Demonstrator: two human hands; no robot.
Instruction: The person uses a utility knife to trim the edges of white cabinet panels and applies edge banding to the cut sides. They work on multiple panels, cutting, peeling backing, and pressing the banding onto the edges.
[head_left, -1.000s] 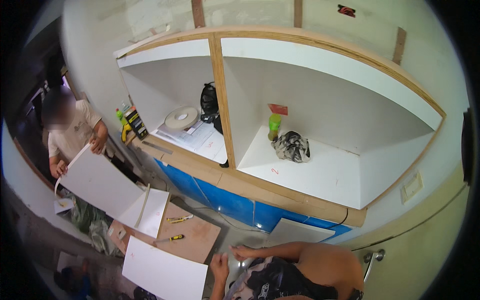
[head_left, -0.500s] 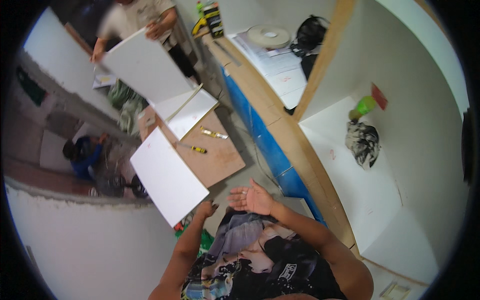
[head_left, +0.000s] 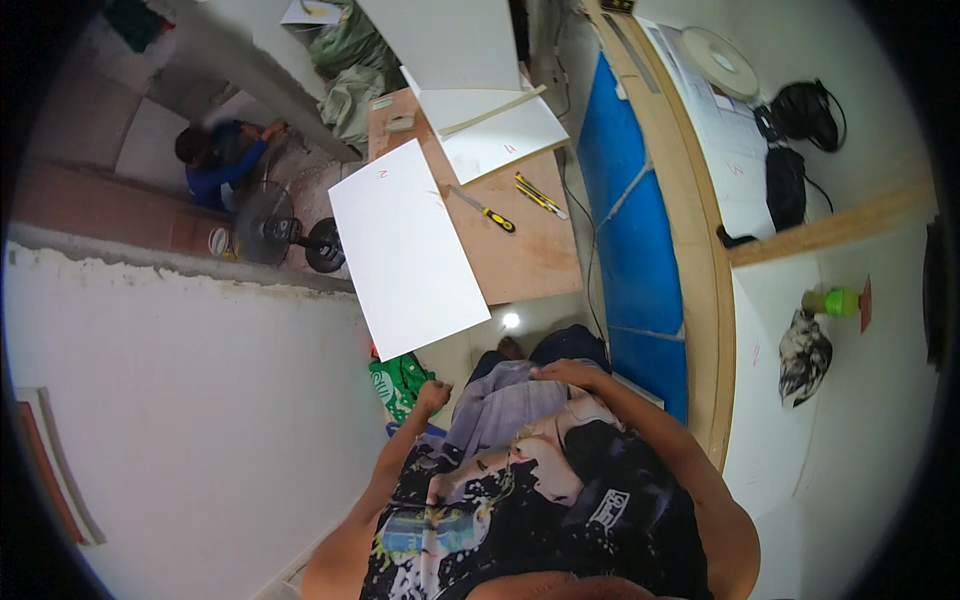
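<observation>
My left hand (head_left: 434, 396) hangs beside my left hip with its fingers curled in, and nothing shows in it. Against the front of my shirt hem lies my right hand (head_left: 566, 372), fingers stretched along the cloth and holding nothing visible. Ahead stands a brown worktable (head_left: 530, 270). A white rectangular panel (head_left: 405, 250) lies on it, its near corner jutting past the edge toward me. On the bare wood rest a file (head_left: 496, 218) with a yellow-and-black handle and a yellow utility knife (head_left: 540, 195). Farther back, a thin strip (head_left: 492, 112) lies across another white panel (head_left: 510, 145).
An upright white board (head_left: 450, 45) stands at the table's far end. To the right runs a blue-fronted counter (head_left: 630, 240) with a tape roll (head_left: 720, 62) and a black bag (head_left: 805, 115). Left are a wall (head_left: 180, 400), a fan (head_left: 270, 225) and a crouching person in blue (head_left: 215, 165).
My view has swung left and down. The right hand, earlier raised palm up with fingers spread, has dropped onto my shirt hem. The left hand stays low and curled.
</observation>
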